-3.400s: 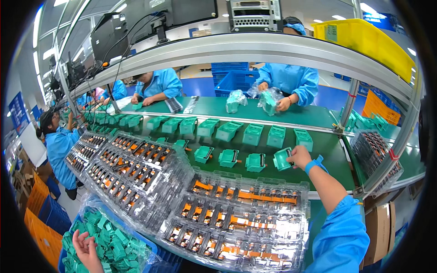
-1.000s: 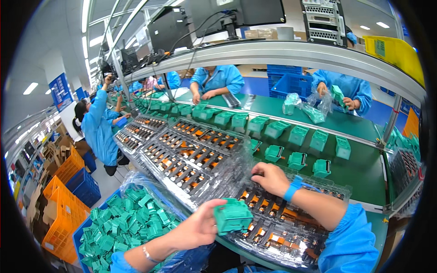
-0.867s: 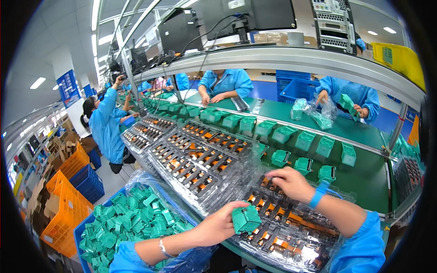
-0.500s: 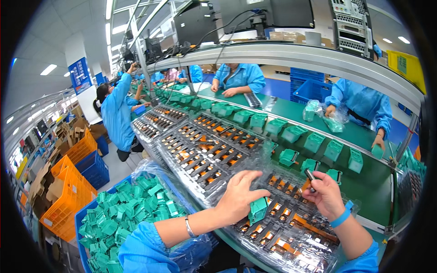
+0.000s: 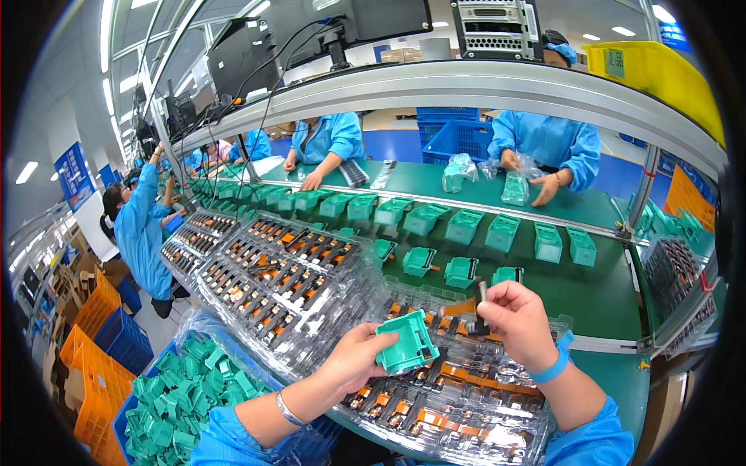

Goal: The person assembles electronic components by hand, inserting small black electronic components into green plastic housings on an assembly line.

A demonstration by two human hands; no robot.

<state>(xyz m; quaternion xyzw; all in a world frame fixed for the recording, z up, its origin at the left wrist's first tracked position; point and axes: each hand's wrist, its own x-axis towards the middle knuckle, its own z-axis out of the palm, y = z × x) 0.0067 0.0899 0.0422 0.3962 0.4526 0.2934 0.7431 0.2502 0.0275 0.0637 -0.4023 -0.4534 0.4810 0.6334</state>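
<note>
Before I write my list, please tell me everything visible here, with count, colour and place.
Held case: 1, green, lower middle
Ribbon part: 1, black-orange, right of held case
Trays of parts: several, clear, on green table
Cases in rows: many, green, beyond the trays
Heaped cases: many, green, in blue box, lower left
Screens: at least 2, black, on shelf
Computer: 1, silver-black, on shelf
Yellow box: 1, yellow, shelf's right end
Crates: several, orange or blue, left and behind
Co-workers: several, in blue, left and across
Left hand: 1, blue-sleeved, holding the case
Right hand: 1, blue-sleeved, holding the ribbon part
</note>
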